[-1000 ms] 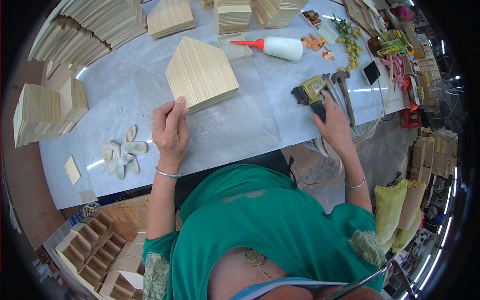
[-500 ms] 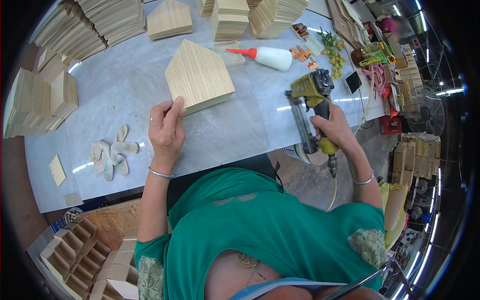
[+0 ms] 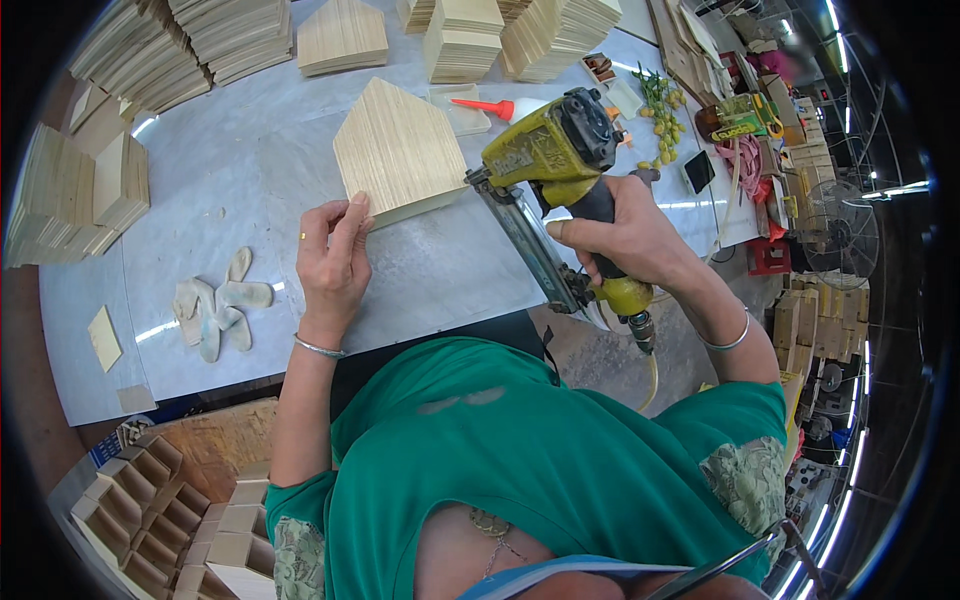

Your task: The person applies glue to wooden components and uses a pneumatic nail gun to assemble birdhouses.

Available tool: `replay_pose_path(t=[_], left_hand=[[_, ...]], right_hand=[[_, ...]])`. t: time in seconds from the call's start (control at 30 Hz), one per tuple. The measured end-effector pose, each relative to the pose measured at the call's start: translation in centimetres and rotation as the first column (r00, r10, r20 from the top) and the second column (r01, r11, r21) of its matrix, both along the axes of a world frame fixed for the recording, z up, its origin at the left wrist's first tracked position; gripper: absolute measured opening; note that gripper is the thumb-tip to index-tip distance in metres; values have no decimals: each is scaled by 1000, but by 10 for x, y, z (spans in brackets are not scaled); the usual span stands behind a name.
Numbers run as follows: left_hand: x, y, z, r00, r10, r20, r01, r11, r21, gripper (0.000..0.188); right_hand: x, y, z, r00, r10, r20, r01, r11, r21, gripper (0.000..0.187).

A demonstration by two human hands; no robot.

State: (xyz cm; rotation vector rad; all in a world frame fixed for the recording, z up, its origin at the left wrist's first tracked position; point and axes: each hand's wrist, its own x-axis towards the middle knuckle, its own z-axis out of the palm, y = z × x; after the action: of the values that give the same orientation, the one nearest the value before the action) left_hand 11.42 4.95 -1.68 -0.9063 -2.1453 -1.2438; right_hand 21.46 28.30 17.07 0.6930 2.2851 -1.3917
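A house-shaped wooden box (image 3: 395, 145) with a pointed top lies in front of me on the table. My left hand (image 3: 335, 255) pinches its near left corner between thumb and fingers. Wrapped round the grip of a yellow-green pneumatic nail gun (image 3: 550, 150) is my right hand (image 3: 635, 235). The gun's nose is at the box's right corner; whether it touches I cannot tell. An air hose (image 3: 652, 385) hangs from the handle's lower end. Behind the gun lies a white glue bottle (image 3: 520, 106) with a red nozzle, partly hidden.
House-shaped panels stand in stacks (image 3: 465, 40) along the back, with more piles (image 3: 75, 190) at the left. A pair of worn gloves (image 3: 225, 305) lies left of my hand. Green-yellow fruit on stems (image 3: 662, 115) and a phone (image 3: 698, 172) are at the right. Open boxes (image 3: 140, 500) stand below left.
My right hand has raised the nail gun and brought it left to the box's right corner, now covering part of the glue bottle. The left hand has stayed on the box.
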Motion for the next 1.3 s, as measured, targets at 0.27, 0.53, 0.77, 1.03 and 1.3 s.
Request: replay_pose_path(t=[0.27, 0.53, 0.77, 1.03, 1.3], left_hand=[[-1, -1, -1, 1000, 0, -5, 0, 1000, -3, 29], [-1, -2, -4, 1000, -10, -8, 10, 1000, 7, 30], [-2, -1, -5, 1000, -4, -25, 4, 1000, 2, 32], [-2, -2, -6, 1000, -19, -16, 20, 999, 40, 34], [-3, -1, -8, 999, -24, -26, 25, 998, 52, 39]], right_hand=[[-2, 0, -1, 1000, 9, -10, -9, 1000, -11, 25], [-2, -3, 1, 1000, 2, -3, -2, 1000, -17, 22], [-5, -5, 3, 998, 55, 32, -55, 998, 30, 21], [-13, -27, 4, 990, 141, -10, -140, 990, 32, 24], [-19, -34, 0, 986, 169, 14, -169, 985, 40, 24]])
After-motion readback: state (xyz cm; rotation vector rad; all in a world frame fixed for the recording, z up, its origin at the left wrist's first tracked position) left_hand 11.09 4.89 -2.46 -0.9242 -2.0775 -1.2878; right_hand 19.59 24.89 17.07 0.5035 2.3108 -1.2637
